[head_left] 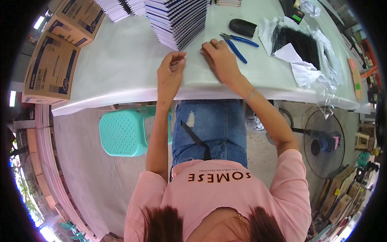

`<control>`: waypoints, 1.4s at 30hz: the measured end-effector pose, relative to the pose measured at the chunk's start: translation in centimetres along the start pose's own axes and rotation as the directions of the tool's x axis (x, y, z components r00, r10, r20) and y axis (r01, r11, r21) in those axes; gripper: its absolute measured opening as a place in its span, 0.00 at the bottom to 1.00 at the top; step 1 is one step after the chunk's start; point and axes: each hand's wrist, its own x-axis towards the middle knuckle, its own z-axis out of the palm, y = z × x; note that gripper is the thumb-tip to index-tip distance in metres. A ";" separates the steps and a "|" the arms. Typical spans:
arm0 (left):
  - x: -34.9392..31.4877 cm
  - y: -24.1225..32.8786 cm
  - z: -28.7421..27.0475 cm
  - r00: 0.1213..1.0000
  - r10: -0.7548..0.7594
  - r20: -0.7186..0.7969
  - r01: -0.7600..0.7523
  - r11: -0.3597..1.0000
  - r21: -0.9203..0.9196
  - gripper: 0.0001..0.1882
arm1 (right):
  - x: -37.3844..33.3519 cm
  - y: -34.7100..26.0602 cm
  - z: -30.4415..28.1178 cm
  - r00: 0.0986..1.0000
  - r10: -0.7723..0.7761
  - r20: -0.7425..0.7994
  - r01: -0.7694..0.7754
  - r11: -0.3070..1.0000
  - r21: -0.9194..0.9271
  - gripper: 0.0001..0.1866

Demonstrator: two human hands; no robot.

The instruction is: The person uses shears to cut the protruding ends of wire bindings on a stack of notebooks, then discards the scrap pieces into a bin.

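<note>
My left hand [170, 72] rests on the white table [121, 68], thumb and fingertips pinched together just below a tall stack of spiral notebooks [177, 20] with dark blue covers. My right hand [221, 58], wearing a ring and a thin bracelet, lies beside it with fingers curled down onto the tabletop. Whatever either hand pinches is too small to make out. Blue-handled pliers [238, 44] lie just right of my right hand.
A black oval case [242, 27] and a plastic bag of black binding coils [300, 42] with torn white paper [300, 66] sit at right. Cardboard boxes [50, 68] stand at the table's left end. Below are a teal stool [125, 133] and a floor fan [322, 141].
</note>
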 end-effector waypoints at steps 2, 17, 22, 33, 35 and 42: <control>0.0 -0.4 -0.1 1.000 -0.005 -0.017 0.005 1.000 -0.016 0.10 | 0.7 0.9 -0.6 0.988 0.124 -0.088 -0.109 0.982 0.157 0.08; -0.8 1.4 4.9 0.963 0.231 0.140 -0.267 0.892 0.364 0.25 | 0.5 3.1 -2.1 0.705 0.629 0.327 -0.415 -0.009 0.910 0.13; -0.6 2.7 6.4 0.954 0.240 0.179 -0.289 0.897 0.336 0.24 | -0.2 4.4 -3.0 0.698 0.457 0.551 -0.160 -0.650 0.743 0.17; 0.5 5.3 7.3 0.979 0.158 0.128 -0.171 0.981 0.094 0.11 | -3.9 3.8 -6.6 0.740 0.330 0.586 0.046 -0.894 0.446 0.15; -0.2 7.5 7.7 0.966 0.184 0.181 -0.183 0.983 -0.023 0.11 | -5.3 3.8 -7.0 0.754 0.323 0.571 0.062 -0.901 0.429 0.14; -4.9 9.9 11.4 0.715 0.470 0.516 -0.491 0.865 -0.108 0.16 | -11.7 1.4 -9.4 0.547 0.598 0.585 0.231 -0.780 0.581 0.16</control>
